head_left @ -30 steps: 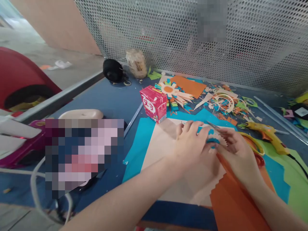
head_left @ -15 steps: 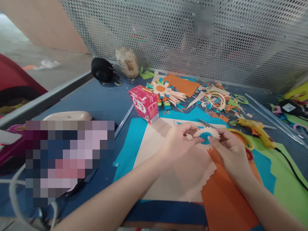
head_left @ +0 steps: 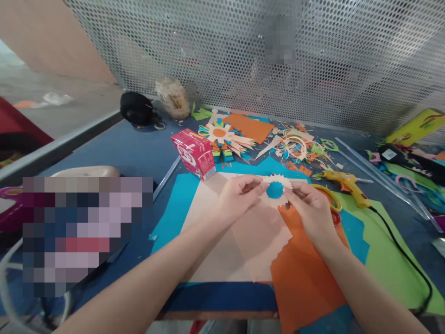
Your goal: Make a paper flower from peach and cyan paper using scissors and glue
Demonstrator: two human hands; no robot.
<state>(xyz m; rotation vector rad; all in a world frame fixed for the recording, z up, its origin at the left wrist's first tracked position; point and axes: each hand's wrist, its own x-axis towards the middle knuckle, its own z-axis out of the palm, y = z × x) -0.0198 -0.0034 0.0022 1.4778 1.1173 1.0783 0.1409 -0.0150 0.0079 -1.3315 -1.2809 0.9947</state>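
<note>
A round paper rosette [head_left: 275,201] with a toothed pale rim and a blue centre is held up between my hands. My left hand [head_left: 239,192] pinches its left edge. From the other side, my right hand [head_left: 311,208] grips it with thumb and fingers. Below it lie a large pale sheet [head_left: 215,250], a darker pale sheet with a stepped edge, and an orange sheet [head_left: 306,273]. Scissors with yellow and red handles [head_left: 329,197] rest just beyond my right hand, partly hidden. A finished-looking paper flower [head_left: 219,133] lies further back.
A pink box [head_left: 194,155] stands behind my left hand. A yellow glue gun [head_left: 347,185] with a black cord lies on the right, over green paper [head_left: 399,264]. Paper scraps [head_left: 299,146] are heaped before the perforated metal panel [head_left: 215,51]. A black round object [head_left: 136,109] sits back left.
The rosette has been tilted up so its face shows more fully towards me, both hands still on it. The whole view has shifted, moving things leftward in the picture.
</note>
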